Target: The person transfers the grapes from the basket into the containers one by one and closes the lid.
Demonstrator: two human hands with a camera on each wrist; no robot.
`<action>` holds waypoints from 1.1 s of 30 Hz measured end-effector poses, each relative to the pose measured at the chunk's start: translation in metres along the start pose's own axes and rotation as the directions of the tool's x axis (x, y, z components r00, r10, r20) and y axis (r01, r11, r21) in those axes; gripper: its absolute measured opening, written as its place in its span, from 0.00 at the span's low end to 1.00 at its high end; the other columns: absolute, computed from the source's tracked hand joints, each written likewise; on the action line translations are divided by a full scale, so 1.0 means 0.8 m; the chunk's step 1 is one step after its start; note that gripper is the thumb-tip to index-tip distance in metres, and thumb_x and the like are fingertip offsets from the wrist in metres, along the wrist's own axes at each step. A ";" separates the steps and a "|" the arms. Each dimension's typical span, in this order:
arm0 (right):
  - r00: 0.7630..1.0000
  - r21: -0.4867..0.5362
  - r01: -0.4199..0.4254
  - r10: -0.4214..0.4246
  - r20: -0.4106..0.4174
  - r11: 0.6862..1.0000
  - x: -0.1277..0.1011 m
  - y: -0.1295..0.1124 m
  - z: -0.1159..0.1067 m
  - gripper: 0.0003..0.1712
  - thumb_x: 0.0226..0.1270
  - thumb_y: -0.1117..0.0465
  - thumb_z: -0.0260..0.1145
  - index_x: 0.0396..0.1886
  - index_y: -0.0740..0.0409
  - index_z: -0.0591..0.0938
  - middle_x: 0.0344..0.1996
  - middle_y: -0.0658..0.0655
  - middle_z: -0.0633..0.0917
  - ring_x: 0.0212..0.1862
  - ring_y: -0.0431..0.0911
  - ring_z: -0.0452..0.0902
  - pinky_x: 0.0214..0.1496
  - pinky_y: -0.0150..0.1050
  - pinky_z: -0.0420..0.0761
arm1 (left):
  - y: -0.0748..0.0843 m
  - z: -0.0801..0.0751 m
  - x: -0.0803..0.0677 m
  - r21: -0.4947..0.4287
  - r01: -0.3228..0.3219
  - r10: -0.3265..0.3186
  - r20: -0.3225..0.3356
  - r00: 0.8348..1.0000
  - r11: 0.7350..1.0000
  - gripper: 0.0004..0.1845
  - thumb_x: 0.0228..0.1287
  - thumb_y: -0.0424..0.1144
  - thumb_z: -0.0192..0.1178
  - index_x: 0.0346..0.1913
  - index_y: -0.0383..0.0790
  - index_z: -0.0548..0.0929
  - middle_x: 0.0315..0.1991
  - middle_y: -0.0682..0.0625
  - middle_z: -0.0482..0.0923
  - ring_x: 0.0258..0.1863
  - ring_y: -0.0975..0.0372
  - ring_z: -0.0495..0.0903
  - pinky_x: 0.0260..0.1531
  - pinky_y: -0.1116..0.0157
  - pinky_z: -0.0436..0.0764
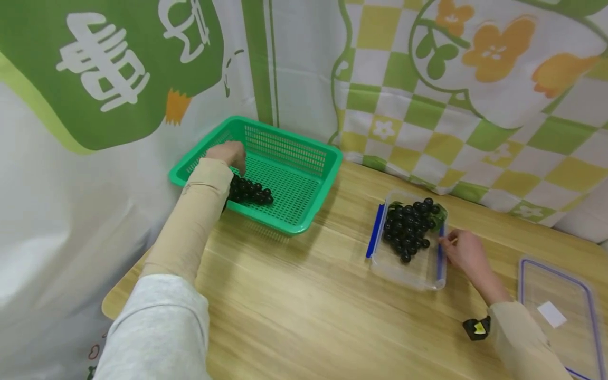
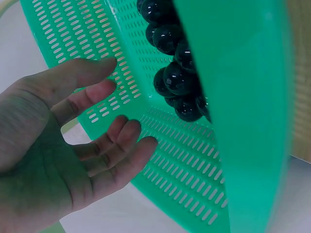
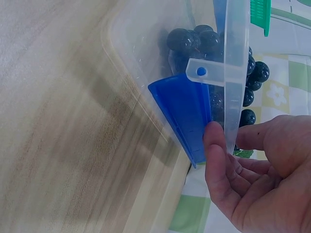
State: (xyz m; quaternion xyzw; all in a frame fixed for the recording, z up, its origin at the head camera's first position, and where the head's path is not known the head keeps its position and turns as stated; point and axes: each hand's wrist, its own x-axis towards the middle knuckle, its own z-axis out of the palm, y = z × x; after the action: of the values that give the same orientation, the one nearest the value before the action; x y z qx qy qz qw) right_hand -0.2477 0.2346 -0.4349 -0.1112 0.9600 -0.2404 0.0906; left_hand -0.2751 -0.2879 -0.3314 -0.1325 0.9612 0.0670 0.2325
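Grapes [image 1: 248, 191]: a dark bunch lies in the near-left corner of the green basket [image 1: 304, 158], against its perforated floor. The berries look glossy and taut; judged light but soft-skinned, easily bruised or shed from the stalk, and slippery if pinched singly. Best taken by the stem or cradled from beneath, not squeezed.

Left hand [image 1: 231, 154]: inside the basket, just above the bunch. In the left wrist view its fingers [image 2: 104, 92] are spread and relaxed, near the mesh wall, holding nothing.

Second bunch [image 1: 409, 228]: sits in a clear box [image 1: 404, 272] with blue latches [image 1: 374, 231], well apart from the basket, on the wooden table [image 1: 294, 306]. The box looks thin-walled and light, rigid enough to steady by its rim.

Right hand [image 1: 465, 252]: at the box's right side, thumb [image 3: 217, 145] touching the rim beside a latch. Fingers lie loose; it grips nothing.

A clear lid [image 1: 560, 311] lies at the far right of the table.
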 end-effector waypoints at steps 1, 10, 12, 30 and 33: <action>1.000 -0.003 0.000 0.000 0.000 1.000 0.000 0.000 0.000 0.19 0.70 0.60 0.54 0.39 0.79 0.76 0.19 0.64 0.83 0.18 0.44 0.75 0.20 0.36 0.73 | 0.001 0.000 0.001 0.012 -0.002 0.001 0.006 1.000 1.000 0.20 0.59 0.39 0.62 0.55 0.36 0.77 0.60 0.37 0.72 0.55 0.46 0.74 0.50 0.48 0.78; 0.999 0.001 -0.034 0.034 0.034 0.999 0.002 0.002 -0.001 0.21 0.71 0.60 0.54 0.42 0.80 0.74 0.23 0.68 0.83 0.20 0.44 0.76 0.20 0.37 0.74 | 0.008 0.007 0.015 0.162 0.018 -0.031 0.077 0.997 0.987 0.23 0.60 0.42 0.63 0.55 0.35 0.77 0.60 0.34 0.71 0.54 0.47 0.75 0.50 0.53 0.80; 0.999 0.004 -0.029 0.029 0.030 1.000 0.002 0.003 -0.001 0.20 0.70 0.61 0.54 0.42 0.81 0.74 0.23 0.68 0.83 0.19 0.44 0.76 0.20 0.37 0.74 | 0.010 0.006 0.018 0.205 0.013 -0.032 0.093 0.995 0.979 0.23 0.60 0.42 0.62 0.56 0.35 0.76 0.60 0.34 0.71 0.55 0.46 0.74 0.51 0.53 0.79; 1.000 0.007 -0.008 0.008 0.011 1.000 0.002 0.006 0.000 0.19 0.70 0.61 0.55 0.41 0.79 0.75 0.21 0.66 0.83 0.19 0.44 0.76 0.19 0.37 0.73 | 0.033 0.009 0.027 0.333 -0.068 0.028 0.122 0.992 0.940 0.16 0.56 0.39 0.67 0.47 0.38 0.84 0.59 0.35 0.72 0.55 0.48 0.75 0.52 0.57 0.80; 1.000 0.012 -0.010 0.010 0.017 1.000 0.002 0.007 0.000 0.19 0.70 0.61 0.55 0.41 0.80 0.75 0.21 0.67 0.83 0.19 0.44 0.77 0.20 0.37 0.74 | 0.037 0.013 0.020 0.357 -0.116 0.081 0.111 0.990 0.927 0.09 0.54 0.36 0.67 0.38 0.38 0.87 0.56 0.36 0.76 0.52 0.48 0.77 0.49 0.57 0.81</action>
State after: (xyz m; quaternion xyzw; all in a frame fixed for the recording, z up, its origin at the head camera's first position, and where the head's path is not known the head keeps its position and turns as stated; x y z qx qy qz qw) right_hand -0.2498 0.2386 -0.4378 -0.1081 0.9583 -0.2447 0.1007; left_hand -0.2929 -0.2615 -0.3461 -0.0356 0.9504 -0.0939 0.2945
